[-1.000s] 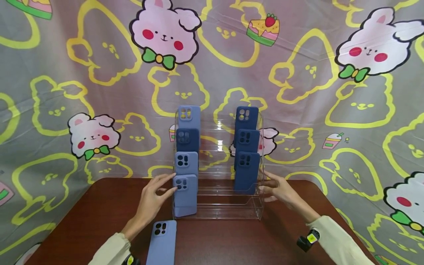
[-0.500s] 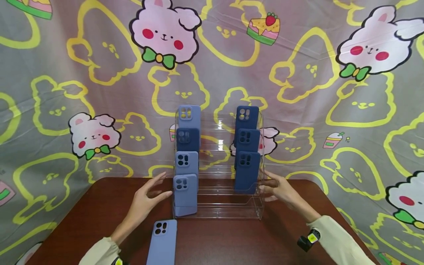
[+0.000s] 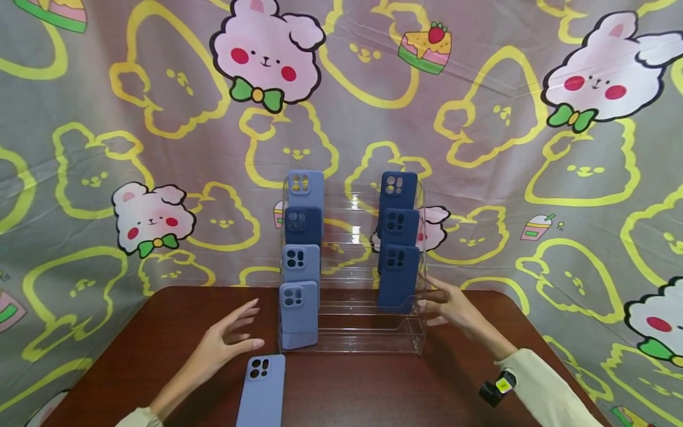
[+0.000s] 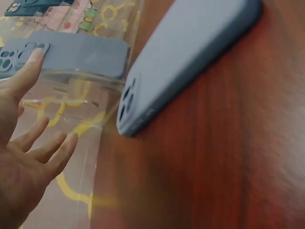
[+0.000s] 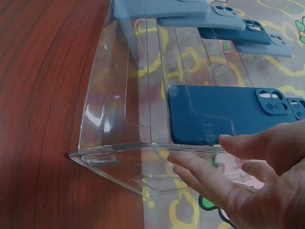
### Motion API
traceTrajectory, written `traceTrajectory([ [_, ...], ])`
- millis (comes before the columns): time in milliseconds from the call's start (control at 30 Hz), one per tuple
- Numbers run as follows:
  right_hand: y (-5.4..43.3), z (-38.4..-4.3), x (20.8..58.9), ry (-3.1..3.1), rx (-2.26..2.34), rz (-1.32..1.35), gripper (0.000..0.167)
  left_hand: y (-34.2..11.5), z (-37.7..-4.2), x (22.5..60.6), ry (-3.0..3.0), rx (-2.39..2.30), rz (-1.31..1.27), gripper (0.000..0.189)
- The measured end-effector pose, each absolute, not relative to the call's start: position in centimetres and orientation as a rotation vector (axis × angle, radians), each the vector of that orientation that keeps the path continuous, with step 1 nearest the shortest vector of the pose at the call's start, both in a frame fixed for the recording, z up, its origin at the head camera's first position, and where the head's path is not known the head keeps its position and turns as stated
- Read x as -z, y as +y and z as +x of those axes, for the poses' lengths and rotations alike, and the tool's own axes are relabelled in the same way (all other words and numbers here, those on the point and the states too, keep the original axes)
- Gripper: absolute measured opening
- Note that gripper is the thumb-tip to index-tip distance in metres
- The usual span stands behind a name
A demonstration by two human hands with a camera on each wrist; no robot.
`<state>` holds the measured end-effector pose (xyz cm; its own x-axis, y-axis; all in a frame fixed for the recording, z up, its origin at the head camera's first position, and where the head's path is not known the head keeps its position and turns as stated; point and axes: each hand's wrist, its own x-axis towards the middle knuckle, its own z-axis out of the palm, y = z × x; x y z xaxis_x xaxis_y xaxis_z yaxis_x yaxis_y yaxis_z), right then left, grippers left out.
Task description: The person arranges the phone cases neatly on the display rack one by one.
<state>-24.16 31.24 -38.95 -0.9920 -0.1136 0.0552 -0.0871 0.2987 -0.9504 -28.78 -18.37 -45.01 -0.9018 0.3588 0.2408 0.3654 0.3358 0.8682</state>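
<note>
A clear acrylic tiered stand holds two columns of phone cases. The left column has light blue cases, including the lowest phone case, and one dark blue phone case. In the right column are three dark blue cases, with the lowest dark blue case fully showing. My left hand, fingers spread and holding nothing, hovers left of the stand. Just below it, a loose light blue phone case lies on the table. My right hand rests its extended fingers against the stand's right side.
The dark reddish-brown wooden table carries everything. Behind it hangs a grey curtain printed with bunnies and yellow outlines. A wrist camera sits on the right sleeve.
My left hand has let its fingertips leave the stand's lower left case and moved left and down towards the loose case. The right hand and the cases have stayed put.
</note>
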Motion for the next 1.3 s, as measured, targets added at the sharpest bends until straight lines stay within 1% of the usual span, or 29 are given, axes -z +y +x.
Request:
traceTrajectory([
  [200,31.3,-24.1,39.0,2.513,1.843,-0.179,0.077,-19.5,-28.3,45.7,-2.71,1.681,-0.726,0.078],
  [367,31.4,-24.1,39.0,2.504,1.849,-0.178,0.077,-20.3,-28.0,46.2,-2.896,1.485,-0.845,0.084],
  [400,31.4,-24.1,39.0,2.507,1.846,-0.176,0.077,-20.4,-28.0,46.3,-2.944,1.401,-0.833,0.085],
  [500,31.4,-24.1,39.0,2.519,1.839,-0.168,0.077,-20.2,-27.8,46.4,-3.049,1.151,-0.741,0.077],
  [567,31.4,-24.2,39.0,2.517,1.842,-0.166,0.077,-20.1,-27.7,46.5,-3.09,1.031,-0.671,0.068],
  [633,31.4,-24.2,39.0,2.514,1.838,-0.174,0.077,-20.0,-27.5,46.5,-3.1,0.999,-0.663,0.057],
  [700,31.4,-24.2,39.1,2.514,1.834,-0.175,0.077,-20.1,-27.5,46.5,-3.092,1.012,-0.716,0.051],
  [733,31.4,-24.2,39.1,2.518,1.828,-0.175,0.077,-20.2,-27.5,46.4,-3.094,1.041,-0.742,0.051],
  [833,31.5,-24.3,39.1,2.53,1.817,-0.159,0.076,-20.4,-27.7,46.3,-3.09,1.123,-0.854,0.061],
  [933,31.5,-24.4,39.1,2.527,1.824,-0.146,0.076,-20.6,-28.0,46.2,-3.075,1.201,-0.976,0.065],
  [1100,31.4,-24.4,39.0,2.501,1.848,-0.174,0.076,-20.5,-28.4,46.0,-3.018,1.25,-1.079,0.045],
  [1200,31.5,-24.4,39.0,2.49,1.857,-0.19,0.076,-20.6,-28.5,46.1,-2.973,1.311,-1.14,0.043],
  [1300,31.5,-24.3,39.0,2.482,1.862,-0.195,0.077,-20.2,-28.2,45.9,-2.945,1.568,-1.131,0.044],
])
